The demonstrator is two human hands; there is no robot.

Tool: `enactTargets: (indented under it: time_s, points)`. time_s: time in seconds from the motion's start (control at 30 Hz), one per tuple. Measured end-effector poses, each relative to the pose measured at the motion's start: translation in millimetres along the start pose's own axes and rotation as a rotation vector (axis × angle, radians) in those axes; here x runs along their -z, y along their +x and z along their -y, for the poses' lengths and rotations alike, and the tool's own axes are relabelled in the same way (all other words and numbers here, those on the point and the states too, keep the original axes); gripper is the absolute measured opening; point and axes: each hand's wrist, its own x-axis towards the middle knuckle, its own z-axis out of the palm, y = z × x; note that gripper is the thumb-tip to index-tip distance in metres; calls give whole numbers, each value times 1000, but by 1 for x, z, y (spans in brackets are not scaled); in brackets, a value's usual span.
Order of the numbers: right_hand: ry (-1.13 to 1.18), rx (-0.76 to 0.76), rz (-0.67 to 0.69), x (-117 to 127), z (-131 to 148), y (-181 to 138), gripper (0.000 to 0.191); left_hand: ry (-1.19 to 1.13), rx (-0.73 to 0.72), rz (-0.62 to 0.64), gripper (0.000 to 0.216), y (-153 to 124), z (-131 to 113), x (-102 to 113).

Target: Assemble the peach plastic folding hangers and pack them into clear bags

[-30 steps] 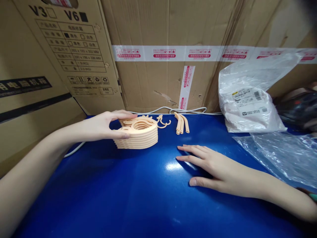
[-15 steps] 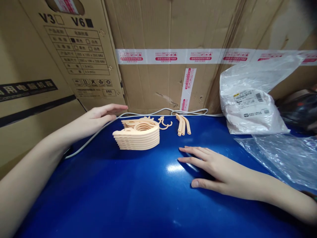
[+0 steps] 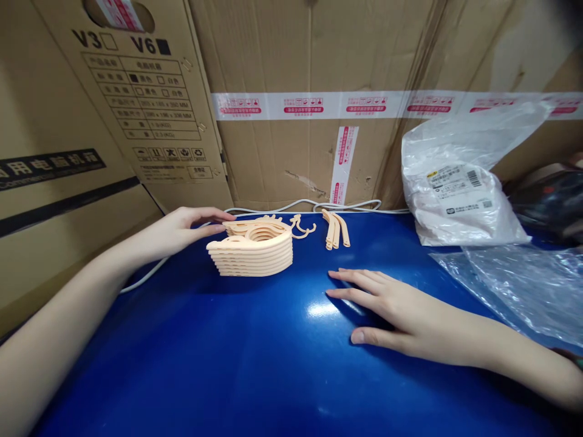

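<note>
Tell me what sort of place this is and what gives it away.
Probably a packing or storage workspace: large brown cardboard boxes with printed markings border a glossy blue flat surface, which bears a bulging white plastic bag with a printed label.

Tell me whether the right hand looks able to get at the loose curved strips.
Likely yes: the right hand is open, holding nothing, and nothing visible blocks its way across the blue table to the loose curved strips.
</note>
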Motion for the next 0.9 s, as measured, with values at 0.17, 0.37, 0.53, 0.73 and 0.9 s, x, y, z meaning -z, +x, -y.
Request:
enactTargets:
  time_s: [0.17, 0.37, 0.53, 0.73, 0.9]
  points:
    - [-6, -2, -2, 0, 0, 0, 64, -18, -2, -15, 41, -1, -6, -2]
    - [-8, -7, 5, 0, 1, 1, 63, -19, -25, -52, 38, -3, -9, -5]
    - [-1, -5, -8, -1, 0, 1, 63, -32, -58, -122, 35, -3, -1, -3]
    - [-16, -3, 8, -1, 0, 0, 64, -78, -103, -545, 34, -7, -10, 1]
    - [-42, -12, 22, 1, -1, 1, 67, 91, -302, -783, 24, -27, -70, -20]
